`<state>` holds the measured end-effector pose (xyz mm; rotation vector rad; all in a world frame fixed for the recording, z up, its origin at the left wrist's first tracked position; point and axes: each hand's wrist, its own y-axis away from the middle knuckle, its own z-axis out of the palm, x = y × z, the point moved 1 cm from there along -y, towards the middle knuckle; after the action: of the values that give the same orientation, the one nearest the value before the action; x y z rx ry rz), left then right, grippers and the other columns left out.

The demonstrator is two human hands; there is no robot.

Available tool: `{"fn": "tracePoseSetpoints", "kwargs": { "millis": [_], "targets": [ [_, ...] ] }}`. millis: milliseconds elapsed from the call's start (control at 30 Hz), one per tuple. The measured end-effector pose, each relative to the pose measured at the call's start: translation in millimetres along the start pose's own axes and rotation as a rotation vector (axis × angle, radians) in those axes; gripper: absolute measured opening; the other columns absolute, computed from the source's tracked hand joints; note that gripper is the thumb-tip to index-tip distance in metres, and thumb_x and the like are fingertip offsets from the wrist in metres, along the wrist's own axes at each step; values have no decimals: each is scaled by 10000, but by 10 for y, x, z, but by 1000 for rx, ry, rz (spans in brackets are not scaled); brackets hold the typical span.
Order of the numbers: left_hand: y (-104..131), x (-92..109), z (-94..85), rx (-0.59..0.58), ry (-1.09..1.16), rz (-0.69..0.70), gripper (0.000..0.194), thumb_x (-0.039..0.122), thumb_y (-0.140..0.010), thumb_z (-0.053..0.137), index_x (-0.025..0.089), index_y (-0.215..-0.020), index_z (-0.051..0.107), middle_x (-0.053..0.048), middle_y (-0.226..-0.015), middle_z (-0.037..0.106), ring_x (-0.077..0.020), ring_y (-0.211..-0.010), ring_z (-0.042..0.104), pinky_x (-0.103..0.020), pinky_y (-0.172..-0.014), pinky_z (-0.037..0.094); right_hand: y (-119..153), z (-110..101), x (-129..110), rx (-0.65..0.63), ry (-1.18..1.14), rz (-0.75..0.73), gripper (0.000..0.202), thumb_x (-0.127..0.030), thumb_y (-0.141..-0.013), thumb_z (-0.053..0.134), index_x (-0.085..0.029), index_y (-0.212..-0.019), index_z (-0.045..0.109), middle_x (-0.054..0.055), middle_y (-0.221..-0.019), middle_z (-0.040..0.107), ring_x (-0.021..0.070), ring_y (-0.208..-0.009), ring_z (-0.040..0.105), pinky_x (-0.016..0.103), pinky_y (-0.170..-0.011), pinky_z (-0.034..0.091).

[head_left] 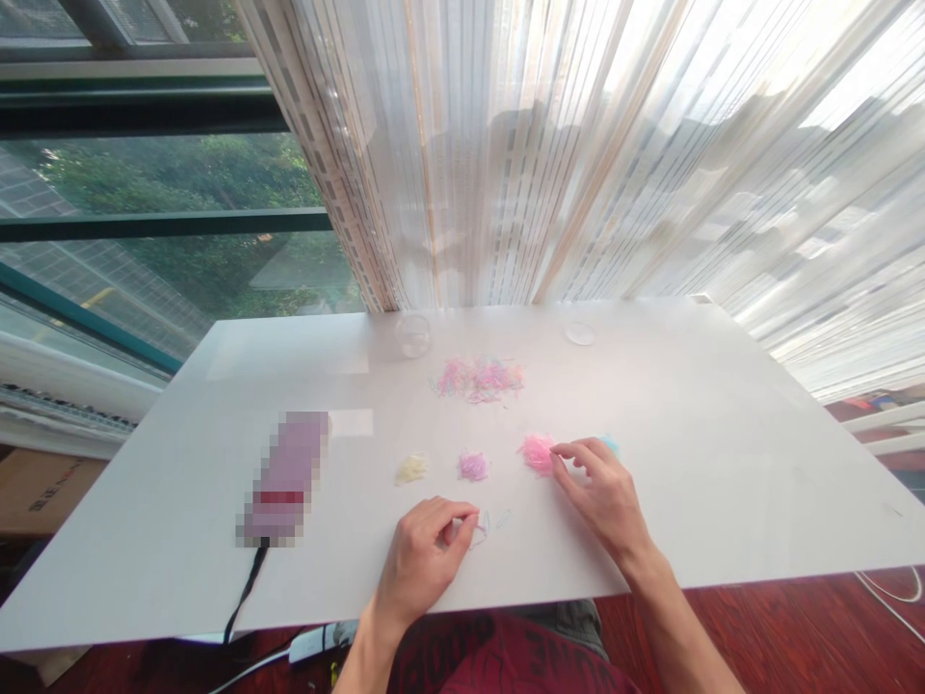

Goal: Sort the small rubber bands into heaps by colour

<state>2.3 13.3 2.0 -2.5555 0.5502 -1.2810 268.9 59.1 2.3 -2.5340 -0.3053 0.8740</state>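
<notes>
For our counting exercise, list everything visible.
Rectangular table: one, white, centre
Mixed strand pile: one, multicoloured, far middle
Small strand piles: four, yellow, purple, pink, blue, middle
Loose strands: several, pale, foreground
Round cup, round disc: two, clear, far edge
Corded pixelated oblong: one, purple, left
String curtain: one, white, background
Framed window: one, green, left
Cardboard box: one, brown, left
Power strip: one, white, beneath
Wooden floor: one, red, beneath
Printed shirt: one, maroon, bottom
Left hand, right hand: two, foreground

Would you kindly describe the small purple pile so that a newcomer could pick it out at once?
On the white table, find the wide multicoloured heap, then look toward the left hand. There the purple pile lies between the yellow pile and the pink pile; its single purple colour sets it apart from both.
</notes>
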Motion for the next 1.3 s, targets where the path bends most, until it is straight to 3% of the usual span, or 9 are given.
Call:
{"fn": "tracePoseSetpoints", "kwargs": {
  "millis": [400, 900, 1100, 1300],
  "targets": [
    [-7, 2, 0, -4, -5, 7, 135, 207, -1008, 634, 211, -932, 745, 9, -685, 690, -148, -591, 609, -262, -630, 493, -29, 4, 20, -74, 40, 1, 225, -329, -1043, 567, -228, -953, 746, 53, -860, 712, 223, -791, 695, 351, -700, 560],
    [-13, 17, -7, -16, -11, 10, 150, 225, -1014, 629, 211, -931, 753, 10, -678, 692, -147, -587, 611, -267, -628, 496, -35, -88, -34, -91, -15, 2, 172, -275, -1011, 586, -246, -903, 717, 52, -837, 688, 214, -756, 678, 309, -577, 552],
    [-3, 5, -1, -23, -3, -3, 143, 217, -1015, 631, 215, -938, 751, 9, -698, 701, -149, -599, 611, -264, -638, 493, -9, -57, -228, -84, -115, 24, 121, -255, -1037, 561, -227, -998, 672, 84, -958, 697, 210, -815, 670, 258, -493, 508],
    [-3, 15, -5, -23, 7, -18, 153, 229, -1022, 627, 209, -939, 753, 6, -702, 703, -147, -601, 613, -265, -630, 496, -62, 227, -517, -172, -208, -96, 163, -236, -1098, 472, -217, -1022, 616, 62, -905, 709, 200, -785, 684, 328, -710, 579]
  ]
}}
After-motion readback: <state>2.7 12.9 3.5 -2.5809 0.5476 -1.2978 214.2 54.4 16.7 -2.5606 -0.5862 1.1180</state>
